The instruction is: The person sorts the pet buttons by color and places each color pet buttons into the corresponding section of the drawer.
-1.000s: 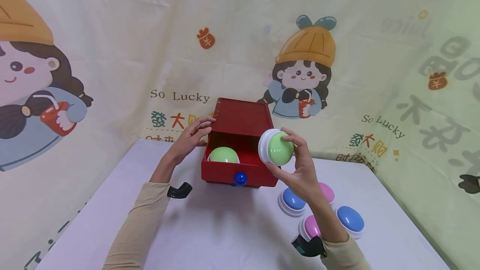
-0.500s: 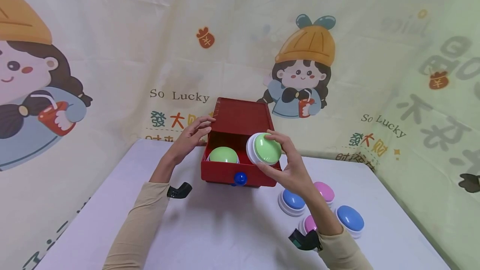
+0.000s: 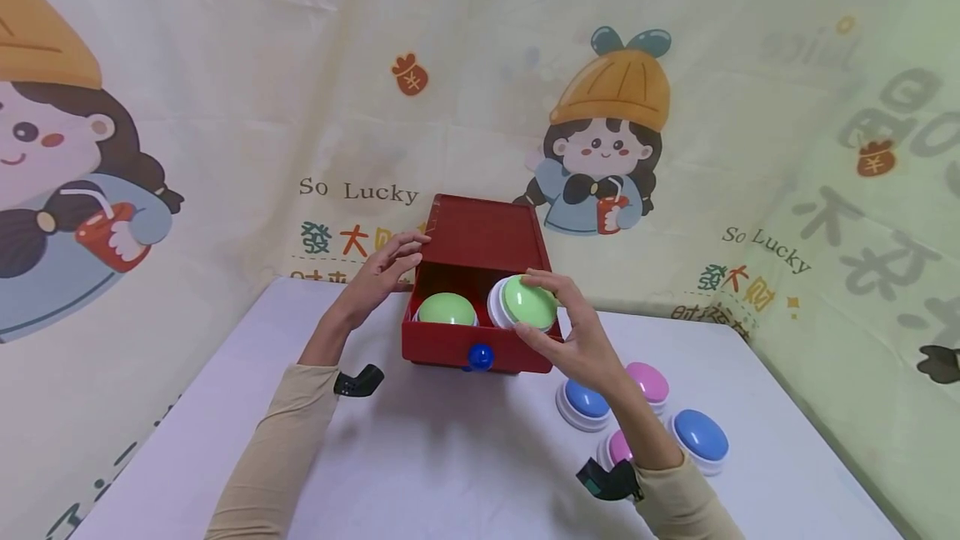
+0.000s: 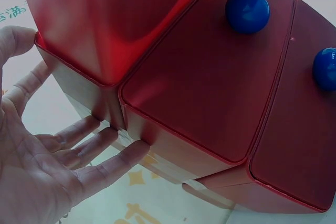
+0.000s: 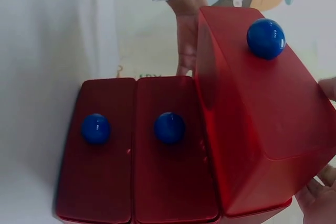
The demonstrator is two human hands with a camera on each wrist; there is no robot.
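Observation:
A red drawer cabinet (image 3: 487,232) stands at the back of the table, its top drawer (image 3: 442,343) pulled out. My left hand (image 3: 380,273) rests its fingertips against the cabinet's left side; in the left wrist view these fingers (image 4: 113,169) are nearly straight. Inside the drawer, on the left, sits a green dome-topped button (image 3: 447,308) with a white base. My right hand (image 3: 581,344) pinches a second green dome button (image 3: 531,303) between thumb and fingers, tilted, at the drawer's right half. Whether its base touches the drawer floor is hidden by the drawer front.
Right of the cabinet on the white table (image 3: 450,473) lie blue buttons (image 3: 701,437) and pink buttons (image 3: 648,382), some partly behind my right forearm. Two lower drawers (image 5: 169,182) with blue knobs are shut. A printed cloth (image 3: 480,107) hangs close behind.
My right hand has moved left and slightly down, bringing the held green button from the drawer's right edge into its right half. The left hand has stayed put.

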